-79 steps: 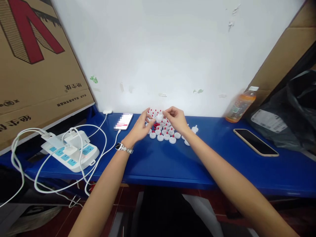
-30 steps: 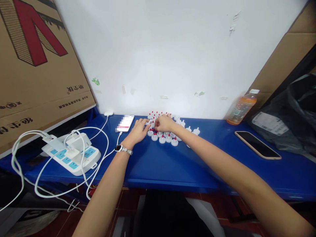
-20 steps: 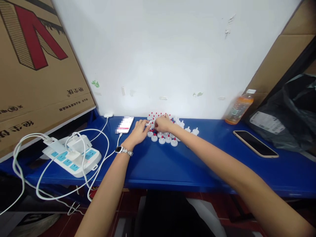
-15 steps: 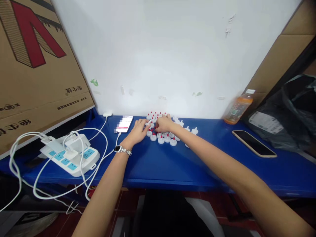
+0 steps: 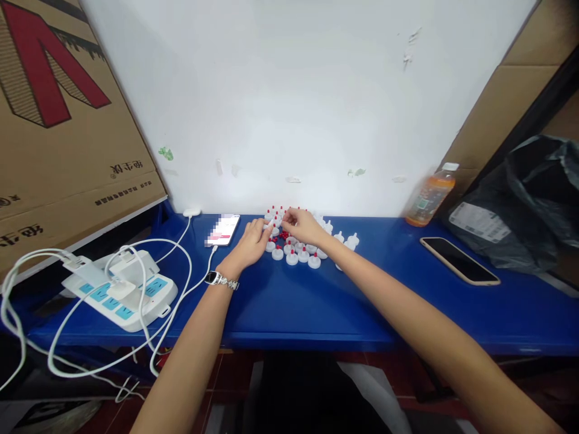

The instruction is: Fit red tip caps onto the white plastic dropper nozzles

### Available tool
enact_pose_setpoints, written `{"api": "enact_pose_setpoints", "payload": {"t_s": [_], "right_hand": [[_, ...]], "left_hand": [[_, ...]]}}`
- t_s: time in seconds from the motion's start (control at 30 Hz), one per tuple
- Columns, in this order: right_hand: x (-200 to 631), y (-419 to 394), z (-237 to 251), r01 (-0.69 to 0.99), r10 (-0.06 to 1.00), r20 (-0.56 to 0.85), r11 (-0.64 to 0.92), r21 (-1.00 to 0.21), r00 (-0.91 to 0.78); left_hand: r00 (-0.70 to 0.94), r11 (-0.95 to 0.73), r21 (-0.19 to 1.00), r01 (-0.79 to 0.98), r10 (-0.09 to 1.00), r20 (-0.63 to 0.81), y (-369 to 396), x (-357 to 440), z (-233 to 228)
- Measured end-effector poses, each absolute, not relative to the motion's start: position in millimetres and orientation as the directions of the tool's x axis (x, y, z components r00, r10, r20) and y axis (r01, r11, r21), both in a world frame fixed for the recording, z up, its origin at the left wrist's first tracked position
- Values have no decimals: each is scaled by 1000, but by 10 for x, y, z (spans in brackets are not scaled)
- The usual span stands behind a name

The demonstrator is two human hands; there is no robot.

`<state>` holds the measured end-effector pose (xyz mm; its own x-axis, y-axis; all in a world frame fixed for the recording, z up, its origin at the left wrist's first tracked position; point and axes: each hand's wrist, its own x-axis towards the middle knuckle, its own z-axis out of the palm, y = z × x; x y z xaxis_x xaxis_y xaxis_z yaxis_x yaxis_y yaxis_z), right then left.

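My left hand (image 5: 251, 242), with a watch on its wrist, is closed on a white nozzle cap (image 5: 271, 223), whose pale spout shows at the fingertips. Just right of it, my right hand (image 5: 304, 228) makes a pinch; anything between its fingertips is too small to make out. Below the fingers lies a loose pile of small red tips (image 5: 284, 235). Several white nozzle caps with red tips (image 5: 292, 258) stand upright around the pile, some partly hidden by my hands. To the right of my right hand are white nozzle caps without red tips (image 5: 351, 242).
On the blue table (image 5: 289, 307), a charging phone (image 5: 225, 230) and a power strip (image 5: 122, 295) with tangled white cables lie left. A bottle of orange drink (image 5: 431, 196), another phone (image 5: 459, 260) and a dark plastic bag (image 5: 515, 205) are right. A white wall (image 5: 289, 108) rises behind.
My right hand has come up from the pile of red tips, its pinched fingers now near my left fingertips. The red pile shows more clearly. My left hand keeps its hold; the view has shifted slightly.
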<state>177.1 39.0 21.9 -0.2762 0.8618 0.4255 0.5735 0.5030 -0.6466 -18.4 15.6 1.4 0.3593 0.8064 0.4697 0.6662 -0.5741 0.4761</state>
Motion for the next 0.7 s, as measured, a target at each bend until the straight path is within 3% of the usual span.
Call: {"api": "enact_pose_setpoints", "payload": {"t_s": [0.1, 0.2, 0.47, 0.7], "right_hand": [[1880, 250, 141, 225, 872, 462, 489, -843, -162], [1943, 170, 68, 35, 895, 432, 438, -898, -113], [1993, 92, 90, -31, 896, 378, 381, -924, -232], [1966, 65, 101, -79, 901, 380, 372, -925, -212]], "left_hand": [[363, -556, 588, 588, 831, 422, 80, -118, 79], [426, -560, 649, 515, 824, 373, 25, -56, 113], [496, -618, 604, 503, 779, 384, -22, 14, 143], [478, -620, 587, 520, 781, 402, -2, -17, 138]]}}
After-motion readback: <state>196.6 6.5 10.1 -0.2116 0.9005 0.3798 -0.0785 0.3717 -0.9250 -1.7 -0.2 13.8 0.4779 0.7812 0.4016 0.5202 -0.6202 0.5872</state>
